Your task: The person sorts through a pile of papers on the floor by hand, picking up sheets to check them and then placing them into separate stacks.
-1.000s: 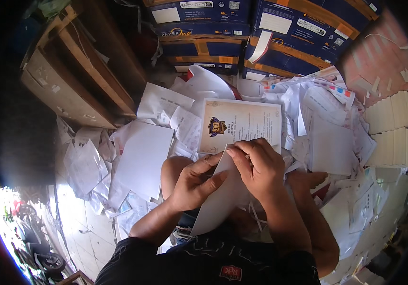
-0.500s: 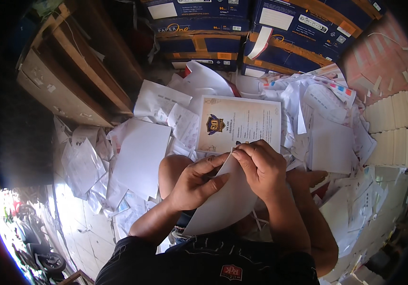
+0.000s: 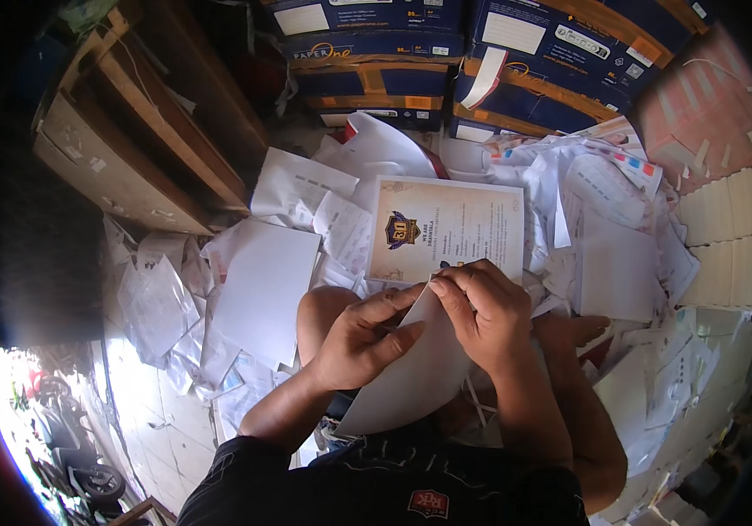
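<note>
A plain white sheet of paper (image 3: 415,381) hangs tilted above my lap, bowed along its lower side. My right hand (image 3: 484,311) pinches its top corner between thumb and fingers. Lower along the left edge, my left hand (image 3: 367,337) grips the same sheet, thumb lying on its face and fingers behind; its index fingertip reaches close to the pinched corner. Just beyond my hands lies a printed certificate (image 3: 459,206) with a cream border and a dark badge, partly covered by my right fingers. What is on the sheet's far side stays hidden.
Loose papers surround me, with a white stack (image 3: 264,289) at left and another white stack (image 3: 619,276) at right. Dark blue cartons (image 3: 372,81) stand at the back. A wooden frame (image 3: 152,123) leans at far left; thick paper blocks (image 3: 731,272) line the right.
Both hands keep their hold on the sheet in nearly the same pose. The whole view has shifted very slightly; nothing else visibly moved.
</note>
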Motion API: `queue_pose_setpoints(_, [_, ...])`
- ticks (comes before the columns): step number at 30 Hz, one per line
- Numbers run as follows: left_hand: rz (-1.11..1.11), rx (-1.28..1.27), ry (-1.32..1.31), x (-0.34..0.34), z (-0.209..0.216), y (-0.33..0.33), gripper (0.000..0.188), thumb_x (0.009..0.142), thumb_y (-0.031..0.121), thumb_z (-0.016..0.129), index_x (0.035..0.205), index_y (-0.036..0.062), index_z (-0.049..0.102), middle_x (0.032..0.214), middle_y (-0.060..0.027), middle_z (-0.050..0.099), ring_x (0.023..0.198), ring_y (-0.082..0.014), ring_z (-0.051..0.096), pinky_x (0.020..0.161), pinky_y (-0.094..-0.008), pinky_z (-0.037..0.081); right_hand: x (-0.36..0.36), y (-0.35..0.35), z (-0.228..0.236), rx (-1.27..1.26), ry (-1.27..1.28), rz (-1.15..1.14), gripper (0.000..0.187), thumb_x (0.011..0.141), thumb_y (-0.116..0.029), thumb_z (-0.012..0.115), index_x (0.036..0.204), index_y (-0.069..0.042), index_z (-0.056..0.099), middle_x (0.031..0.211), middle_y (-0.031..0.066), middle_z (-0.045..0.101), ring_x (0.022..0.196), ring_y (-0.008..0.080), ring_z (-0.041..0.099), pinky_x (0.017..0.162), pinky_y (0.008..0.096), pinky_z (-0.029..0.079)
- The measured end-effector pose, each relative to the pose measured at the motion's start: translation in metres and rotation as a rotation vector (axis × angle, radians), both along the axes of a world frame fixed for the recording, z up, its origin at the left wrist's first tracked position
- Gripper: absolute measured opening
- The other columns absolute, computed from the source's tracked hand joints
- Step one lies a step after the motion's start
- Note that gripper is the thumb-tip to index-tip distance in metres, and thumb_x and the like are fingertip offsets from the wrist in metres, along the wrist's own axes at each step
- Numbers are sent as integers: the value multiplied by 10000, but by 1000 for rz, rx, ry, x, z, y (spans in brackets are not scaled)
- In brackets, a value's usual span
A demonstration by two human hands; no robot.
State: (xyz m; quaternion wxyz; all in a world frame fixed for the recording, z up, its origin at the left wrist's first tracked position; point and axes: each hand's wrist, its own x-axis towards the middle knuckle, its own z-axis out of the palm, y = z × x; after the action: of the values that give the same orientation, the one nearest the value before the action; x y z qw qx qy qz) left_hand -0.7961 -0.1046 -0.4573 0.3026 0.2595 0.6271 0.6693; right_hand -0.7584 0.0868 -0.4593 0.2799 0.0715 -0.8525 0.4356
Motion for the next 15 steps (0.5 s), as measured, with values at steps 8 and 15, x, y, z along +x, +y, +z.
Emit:
queue_pose_setpoints(8, [-19,-23,47,-4,-2,-1,476,913,-29,595,1373,-44,473,1259,-133,591,1141,-138,550,962,-271,433,-1,0,-1,-45,-22,6,116,832,-65,719,913,-18,652,805,96,646,669,258,663,564,340,533])
queue_pose_setpoints(15, [-11,-28,27,-5,-7,-5,461,910,-32,594,1358,-48,488,1238,-135,604,1091,-142,580,926,-272,457,0,-4,-1,-65,-63,-16,101,833,-52,721,902,-5,664,792,105,661,680,233,661,578,311,513])
